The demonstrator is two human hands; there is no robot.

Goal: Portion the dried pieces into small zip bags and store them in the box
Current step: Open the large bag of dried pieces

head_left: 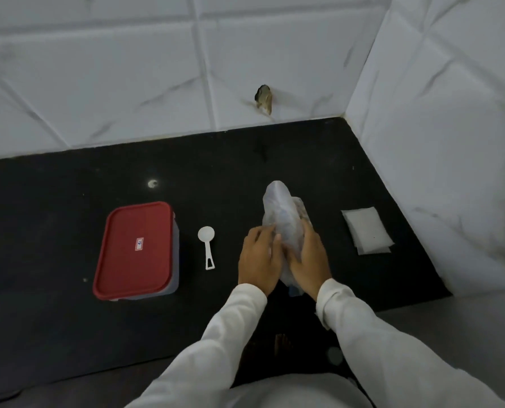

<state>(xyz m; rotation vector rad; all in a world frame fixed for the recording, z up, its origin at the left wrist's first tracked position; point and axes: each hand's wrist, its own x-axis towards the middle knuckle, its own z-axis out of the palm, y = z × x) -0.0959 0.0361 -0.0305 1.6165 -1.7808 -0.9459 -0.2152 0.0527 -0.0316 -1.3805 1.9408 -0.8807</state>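
Gripped crumpled plastic bag [280,207] with left hand [258,257] and right hand [310,259], right of red-lidded box [135,248], on black worktop [54,201] in white-tiled corner [347,83].

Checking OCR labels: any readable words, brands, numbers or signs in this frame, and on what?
Sticker on the box's red lid: red and white print, too blurred to read.
Scoop, plastic bag, zip bags: no text visible.
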